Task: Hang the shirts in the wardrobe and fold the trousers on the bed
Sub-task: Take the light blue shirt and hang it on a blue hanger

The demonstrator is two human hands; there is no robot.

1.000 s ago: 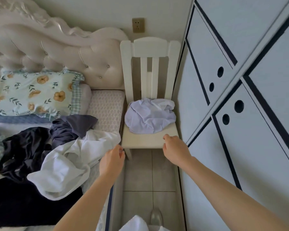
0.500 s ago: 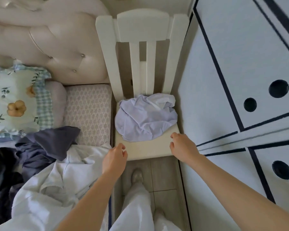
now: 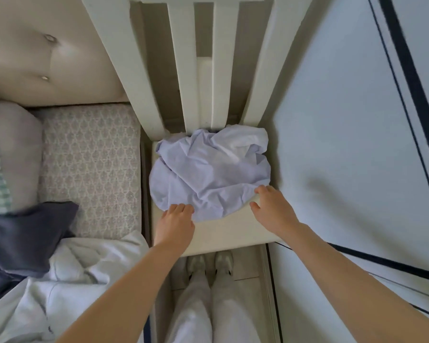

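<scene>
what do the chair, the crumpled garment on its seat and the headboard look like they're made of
Chair: likely wood, painted matt cream; rigid straight slats. Crumpled garment: thin woven cloth, pale lilac, perhaps cotton; holds sharp creases. Headboard: padded upholstery with a soft sheen, perhaps faux leather; buttoned tufts.

Looks down, in soft even light, on a cream slatted wooden chair (image 3: 233, 235) squeezed between a pale wardrobe (image 3: 344, 120) crossed by dark navy lines on the right and a bed (image 3: 89, 164) with patterned grey cover and beige tufted headboard (image 3: 47, 58) on the left, over pale tiled floor (image 3: 253, 266).
</scene>
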